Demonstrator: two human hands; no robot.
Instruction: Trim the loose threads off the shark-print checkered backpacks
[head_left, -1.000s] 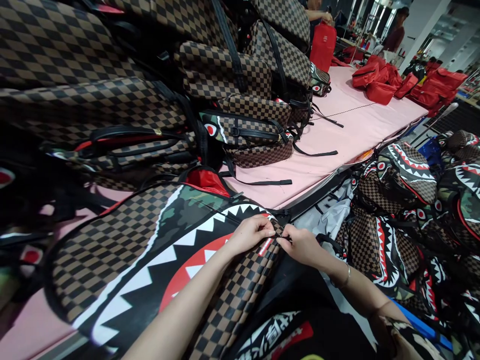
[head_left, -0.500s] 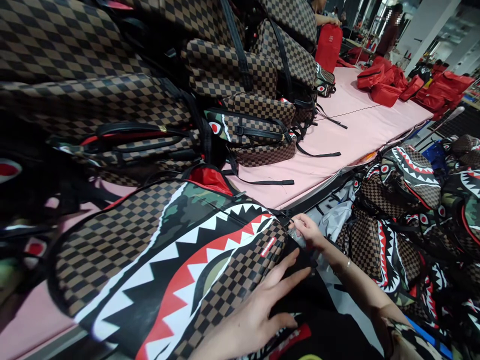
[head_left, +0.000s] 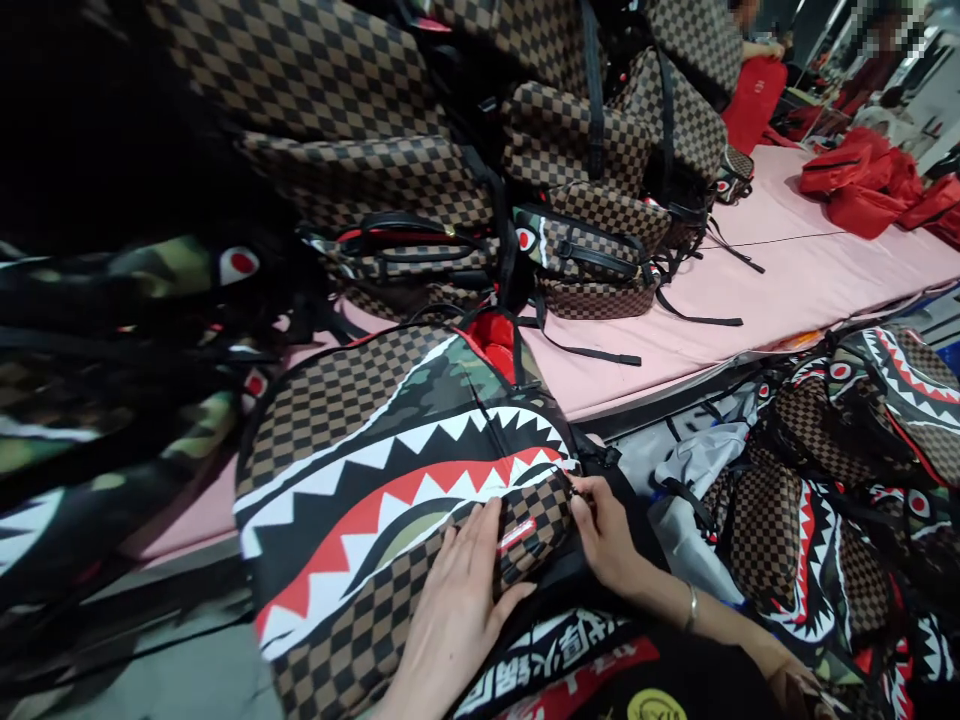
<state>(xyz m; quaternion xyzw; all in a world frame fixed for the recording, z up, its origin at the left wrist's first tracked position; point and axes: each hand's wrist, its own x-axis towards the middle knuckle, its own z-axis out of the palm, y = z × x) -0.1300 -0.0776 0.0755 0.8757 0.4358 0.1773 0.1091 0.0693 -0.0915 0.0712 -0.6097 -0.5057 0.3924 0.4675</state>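
A backpack (head_left: 337, 420) with brown-and-black checks, a camouflage patch and a printed shark mouth lies front up, partly over the edge of the pink table. My left hand (head_left: 457, 590) rests flat on its checked lower front, fingers stretched out and thumb apart, beside a small red label (head_left: 517, 535). At the backpack's right end my right hand (head_left: 604, 535) is closed in a pinch on its edge. A small dark piece shows at those fingertips, too small to name. Red lining (head_left: 496, 345) shows through an opening at the bag's far side.
Checked backpacks (head_left: 360, 190) are piled along the back, their loose straps (head_left: 600, 352) trailing over the pink table (head_left: 675, 350). More shark-mouth bags (head_left: 780, 540) lie heaped at the lower right. Red bags (head_left: 870, 185) and other people are farther off. Camouflage bags (head_left: 165, 270) crowd the left.
My left hand has come down from hovering over the backpack's near edge to lie flat on its front. The right hand's pinch has moved in against the bag. The view has swung left.
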